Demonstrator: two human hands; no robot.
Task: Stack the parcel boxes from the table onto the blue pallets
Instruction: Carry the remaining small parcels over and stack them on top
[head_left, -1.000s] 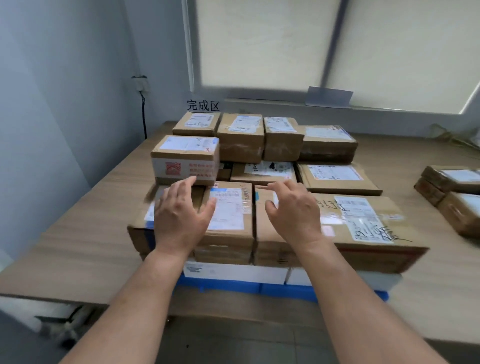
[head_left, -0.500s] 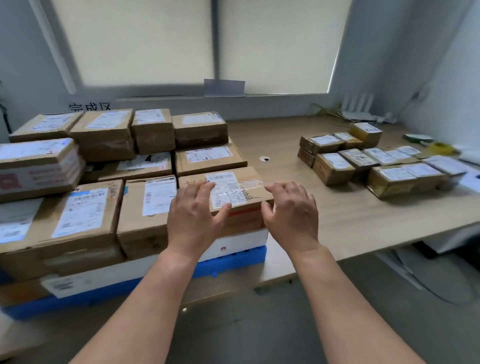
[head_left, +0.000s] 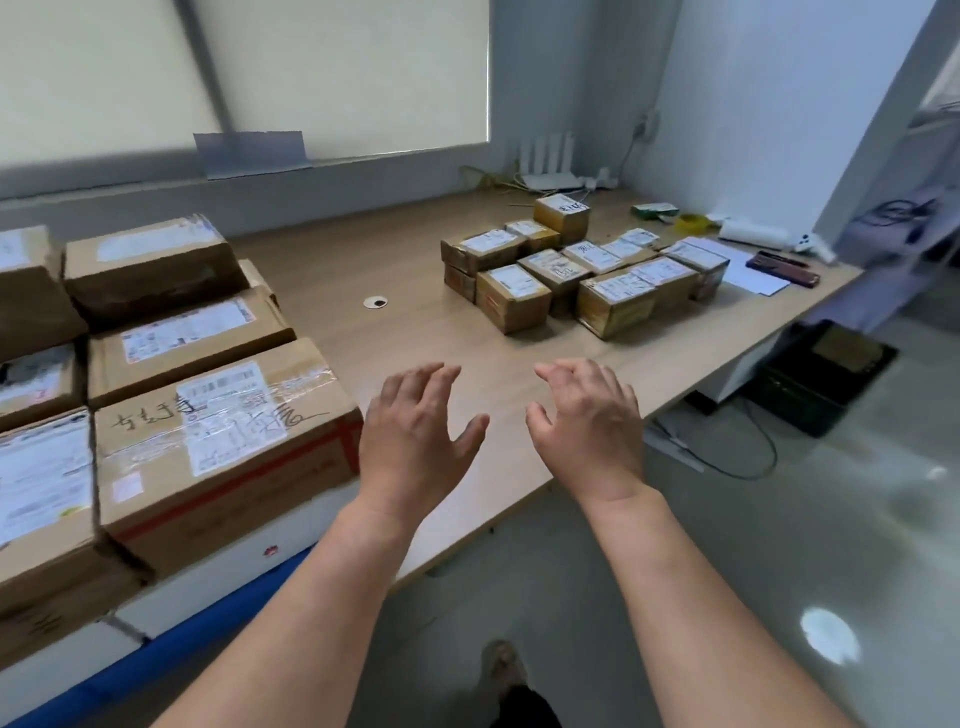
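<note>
**A:** What is the person doing?

**B:** Both bare arms reach forward over the near edge of the worktop (head_left: 415, 270). The left hand (head_left: 415, 431) has its fingers spread and almost straight, with the thumb out. The right hand (head_left: 587, 426) has its fingers loosely bent. Neither holds or touches anything, and the two hover close together but apart.

**A:** Where are the parcels that wait to be moved?

**B:** The small parcel boxes (head_left: 582, 275) sit in a tight cluster on the worktop, at about one o'clock from the hands and well apart from them. A few at the cluster's left are two high, and a taller one stands at its far side.

**A:** And the pallet?

**B:** It is off at nine o'clock. The stacked boxes (head_left: 171, 332) fill the left of the view. The nearest of them, a long carton (head_left: 223, 441) with handwriting and a taped label, lies just beside the left hand. Under it are white boxes (head_left: 291, 540), and below those the blue pallet (head_left: 197, 647) shows its edge at about seven o'clock.

**A:** Anything else around?

**B:** There is a round cable hole (head_left: 375, 302) at twelve o'clock from the left hand. A white router (head_left: 550, 166) stands by the wall beyond the cluster, with a yellow roll (head_left: 693, 222) to its right. A black crate (head_left: 826, 374) stands on the floor at three o'clock, and a shoe (head_left: 501, 665) shows at six.
</note>
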